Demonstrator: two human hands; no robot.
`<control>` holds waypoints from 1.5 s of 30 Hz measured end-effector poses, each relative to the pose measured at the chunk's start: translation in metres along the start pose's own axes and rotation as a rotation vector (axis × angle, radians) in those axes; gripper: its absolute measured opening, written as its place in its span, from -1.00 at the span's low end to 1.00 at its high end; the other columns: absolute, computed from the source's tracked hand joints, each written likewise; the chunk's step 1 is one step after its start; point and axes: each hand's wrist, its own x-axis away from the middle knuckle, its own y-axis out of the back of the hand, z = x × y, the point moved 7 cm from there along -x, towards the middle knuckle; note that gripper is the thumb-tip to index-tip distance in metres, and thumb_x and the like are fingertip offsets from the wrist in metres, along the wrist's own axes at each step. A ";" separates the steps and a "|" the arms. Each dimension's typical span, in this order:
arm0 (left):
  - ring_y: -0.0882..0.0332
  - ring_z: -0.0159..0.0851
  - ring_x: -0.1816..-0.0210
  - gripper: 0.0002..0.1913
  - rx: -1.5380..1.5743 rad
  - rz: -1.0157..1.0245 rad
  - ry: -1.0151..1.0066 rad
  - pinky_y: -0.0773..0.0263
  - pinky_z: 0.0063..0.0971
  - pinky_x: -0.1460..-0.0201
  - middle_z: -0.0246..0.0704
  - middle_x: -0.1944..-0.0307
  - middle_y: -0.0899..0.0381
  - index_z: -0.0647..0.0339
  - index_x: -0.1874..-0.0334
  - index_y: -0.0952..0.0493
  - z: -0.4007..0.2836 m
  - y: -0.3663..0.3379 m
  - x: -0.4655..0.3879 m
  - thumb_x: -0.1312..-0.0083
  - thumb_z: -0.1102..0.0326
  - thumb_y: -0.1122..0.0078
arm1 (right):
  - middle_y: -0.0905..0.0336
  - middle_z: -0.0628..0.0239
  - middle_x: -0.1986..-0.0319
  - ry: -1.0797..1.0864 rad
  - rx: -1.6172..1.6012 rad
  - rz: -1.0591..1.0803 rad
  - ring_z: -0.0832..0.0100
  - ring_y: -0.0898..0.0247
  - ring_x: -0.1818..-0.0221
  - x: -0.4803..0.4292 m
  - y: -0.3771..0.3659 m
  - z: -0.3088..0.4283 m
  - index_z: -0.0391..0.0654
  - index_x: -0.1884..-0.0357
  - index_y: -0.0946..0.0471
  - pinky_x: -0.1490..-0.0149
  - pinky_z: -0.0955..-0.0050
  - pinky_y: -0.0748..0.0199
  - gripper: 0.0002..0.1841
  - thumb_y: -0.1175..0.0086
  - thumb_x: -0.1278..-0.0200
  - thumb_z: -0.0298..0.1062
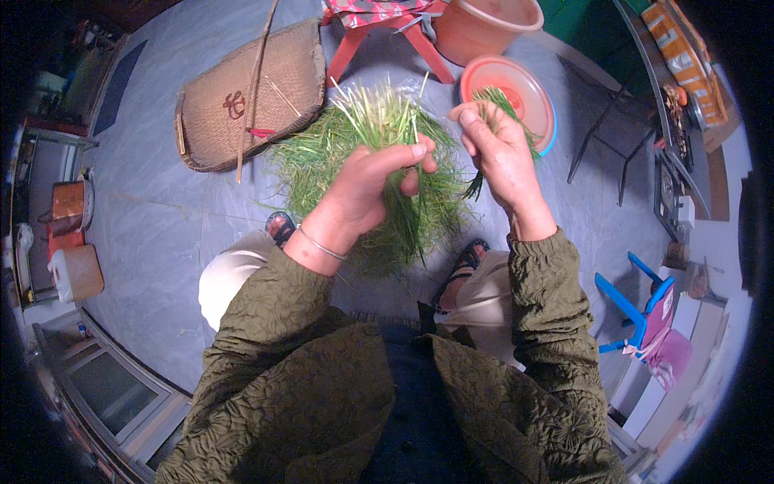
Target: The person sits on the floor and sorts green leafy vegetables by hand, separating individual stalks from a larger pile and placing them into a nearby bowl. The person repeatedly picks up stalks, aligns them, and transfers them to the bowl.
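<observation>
My left hand [363, 187] is closed around a bundle of chive-like green stalks [378, 121], pale cut ends upward and leaf tips hanging down. To its right, my right hand [499, 151] is pinched, somewhat blurred, with dark green leaf tips [474, 186] hanging below its fingers. Beneath both hands a loose heap of the same greens [314, 163] lies on the floor between my feet. Behind my right hand, more greens [502, 100] show over a red plastic basin [538, 91] with a blue rim; my hand partly hides them.
A woven winnowing basket [211, 103] lies at upper left with a long stick [254, 85] across it. A red stool [357, 48] and an orange tub [484, 30] stand ahead. Right is a blue chair [629, 305]; left, a plastic jug [78, 272].
</observation>
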 end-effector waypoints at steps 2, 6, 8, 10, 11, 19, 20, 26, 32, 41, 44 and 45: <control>-0.36 -0.47 0.41 -0.69 0.040 0.046 0.010 -0.24 -0.63 0.37 -0.40 0.32 -0.58 0.27 0.04 -0.54 -0.001 -0.001 0.003 -0.26 0.24 -0.13 | -0.34 0.59 0.55 -0.044 -0.087 -0.021 0.71 -0.15 0.52 0.000 0.003 0.001 -0.19 0.27 -0.50 0.39 0.67 -0.14 -0.81 -0.03 -0.37 -0.26; -0.46 -0.40 0.30 -0.58 0.218 0.181 0.068 -0.39 -0.56 0.22 -0.28 0.20 -0.59 0.31 -0.12 -0.45 0.002 -0.008 0.003 -0.25 0.25 -0.06 | -0.32 0.63 0.56 -0.040 -0.108 0.028 0.74 -0.12 0.54 0.002 -0.001 0.002 -0.14 0.28 -0.51 0.42 0.69 -0.08 -0.83 -0.09 -0.34 -0.24; -0.51 -0.35 0.23 -0.53 0.305 0.244 0.092 -0.44 -0.50 0.14 -0.22 0.15 -0.59 0.32 -0.18 -0.41 0.003 -0.010 0.002 -0.25 0.25 -0.02 | -0.24 0.68 0.63 0.015 -0.098 0.032 0.77 -0.01 0.63 0.002 -0.005 0.001 -0.08 0.29 -0.52 0.52 0.71 0.08 -0.84 -0.12 -0.31 -0.21; -0.54 -0.31 0.16 -0.50 0.376 0.301 0.110 -0.48 -0.44 0.05 -0.17 0.09 -0.58 0.33 -0.23 -0.36 0.005 -0.012 0.002 -0.26 0.24 0.03 | -0.24 0.67 0.64 0.018 -0.128 0.040 0.77 -0.01 0.63 0.003 -0.006 0.003 -0.09 0.31 -0.52 0.52 0.71 0.07 -0.84 -0.12 -0.31 -0.22; -0.55 -0.29 0.14 -0.48 0.383 0.319 0.106 -0.48 -0.42 0.03 -0.15 0.07 -0.57 0.34 -0.26 -0.33 0.005 -0.012 0.001 -0.26 0.24 0.05 | -0.24 0.67 0.64 0.020 -0.144 0.043 0.77 -0.02 0.63 0.003 -0.007 0.004 -0.09 0.32 -0.52 0.52 0.71 0.07 -0.84 -0.12 -0.31 -0.22; -0.49 0.01 -0.12 -0.41 0.493 0.381 0.154 -0.39 -0.19 -0.22 0.10 -0.15 -0.42 0.38 -0.36 -0.15 0.011 -0.016 -0.006 -0.29 0.24 0.23 | -0.65 0.26 0.27 -0.036 -0.125 0.099 0.62 -0.42 0.29 0.001 -0.006 0.008 -0.21 0.28 -0.50 0.12 0.58 -0.40 -0.84 -0.05 -0.36 -0.31; -0.47 0.04 -0.14 -0.41 0.488 0.377 0.154 -0.37 -0.17 -0.24 0.12 -0.16 -0.40 0.39 -0.36 -0.14 0.010 -0.016 -0.006 -0.29 0.24 0.24 | -0.65 0.26 0.27 -0.033 -0.096 0.093 0.62 -0.42 0.28 0.000 -0.006 0.009 -0.21 0.28 -0.50 0.12 0.57 -0.40 -0.84 -0.05 -0.35 -0.31; -0.44 0.08 -0.17 -0.46 0.477 0.356 0.186 -0.35 -0.11 -0.28 0.13 -0.18 -0.37 0.41 -0.33 -0.16 0.007 -0.010 -0.010 -0.33 0.27 0.30 | -0.64 0.34 0.29 -0.011 -0.042 0.184 0.62 -0.45 0.26 -0.001 -0.013 0.012 -0.31 0.21 -0.56 0.11 0.58 -0.44 -0.81 -0.12 -0.29 -0.36; -0.49 0.05 -0.13 -0.50 0.486 0.319 0.194 -0.40 -0.13 -0.23 0.07 -0.15 -0.40 0.43 -0.30 -0.19 0.008 0.002 -0.021 -0.35 0.31 0.31 | -0.61 0.44 0.33 -0.033 0.030 0.249 0.65 -0.47 0.29 0.000 -0.028 0.017 -0.30 0.17 -0.58 0.17 0.63 -0.46 -0.82 -0.17 -0.22 -0.44; -0.58 -0.29 0.23 -0.49 0.384 0.201 0.109 -0.51 -0.48 0.14 -0.04 -0.08 -0.51 0.36 -0.29 -0.27 -0.006 0.036 -0.033 -0.30 0.32 0.07 | -0.30 0.59 0.60 -0.174 -0.565 -0.017 0.76 0.05 0.68 -0.020 0.012 0.007 -0.23 0.28 -0.53 0.60 0.72 0.15 -0.84 -0.12 -0.29 -0.33; -0.38 -0.49 0.46 -0.63 0.336 0.101 0.066 -0.30 -0.60 0.40 -0.35 0.33 -0.54 0.33 -0.12 -0.43 -0.009 0.047 -0.037 -0.28 0.35 -0.12 | -0.24 0.59 0.59 -0.219 -0.610 -0.040 0.76 0.09 0.67 -0.019 0.010 0.006 -0.24 0.24 -0.50 0.60 0.72 0.17 -0.86 -0.14 -0.26 -0.38; -0.36 -0.50 0.48 -0.66 0.320 0.110 0.048 -0.26 -0.59 0.41 -0.41 0.41 -0.52 0.32 -0.07 -0.47 -0.011 0.047 -0.037 -0.27 0.36 -0.17 | -0.24 0.59 0.59 -0.216 -0.615 -0.030 0.76 0.09 0.67 -0.019 0.010 0.006 -0.24 0.24 -0.50 0.61 0.72 0.17 -0.86 -0.13 -0.26 -0.38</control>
